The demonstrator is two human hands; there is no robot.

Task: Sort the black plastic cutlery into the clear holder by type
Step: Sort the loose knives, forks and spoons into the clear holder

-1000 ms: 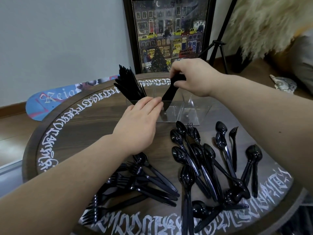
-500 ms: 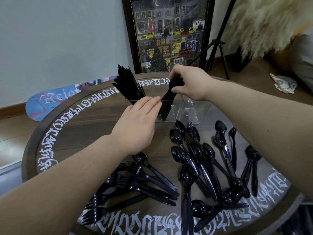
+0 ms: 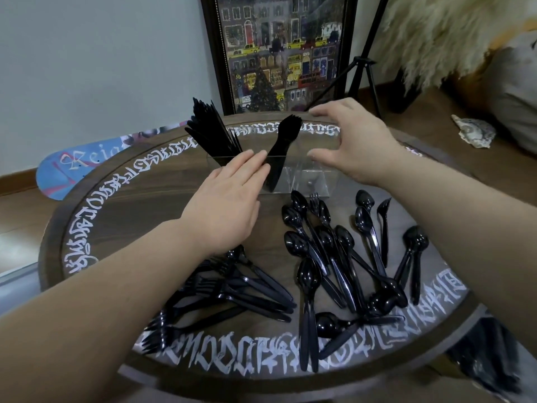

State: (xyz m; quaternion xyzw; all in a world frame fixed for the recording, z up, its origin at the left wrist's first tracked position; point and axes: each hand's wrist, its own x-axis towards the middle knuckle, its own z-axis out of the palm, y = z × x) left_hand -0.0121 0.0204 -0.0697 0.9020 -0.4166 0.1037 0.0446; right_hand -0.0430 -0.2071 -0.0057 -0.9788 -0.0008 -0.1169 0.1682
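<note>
Left hand [image 3: 229, 205] flat, fingers straight against the clear holder [image 3: 302, 175]; right hand [image 3: 353, 146] released, holding nothing, above it; loose spoons [image 3: 319, 257] lie nearer the right hand, handles pointing back toward the person, forks [image 3: 220, 292] nearer the left.

The right hand [image 3: 353, 141] is letting go of the fork [image 3: 278, 151], now standing in the holder's [image 3: 308, 178] middle compartment, and opening above it.
</note>
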